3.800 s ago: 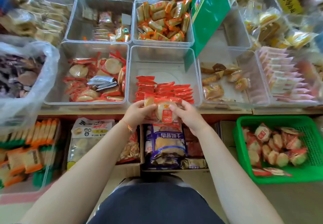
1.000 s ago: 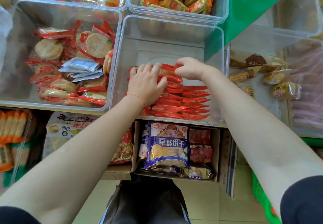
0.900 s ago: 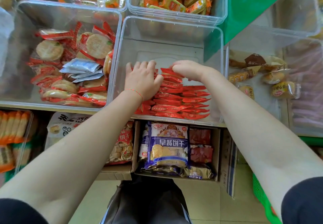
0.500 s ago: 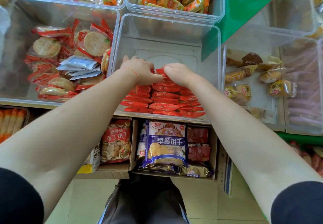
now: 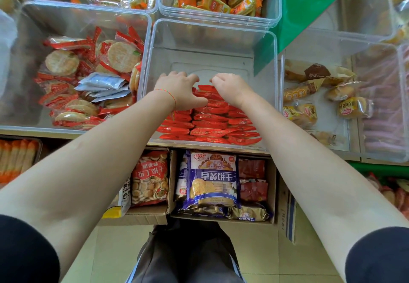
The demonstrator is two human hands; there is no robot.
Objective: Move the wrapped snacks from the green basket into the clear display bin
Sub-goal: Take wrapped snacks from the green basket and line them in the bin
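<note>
**Two hands at red snack packs in a clear bin**

Inside the clear plastic display bin, both hands rest on neat rows of glossy red wrapped snacks. The left hand and right hand curl fingers downward; whether either grip grasps a pack cannot be told.

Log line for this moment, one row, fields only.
phase: placing | left hand: on red wrapped snacks | right hand: same row, fingers curled | clear display bin: back half bare | green basket: edge only
</note>
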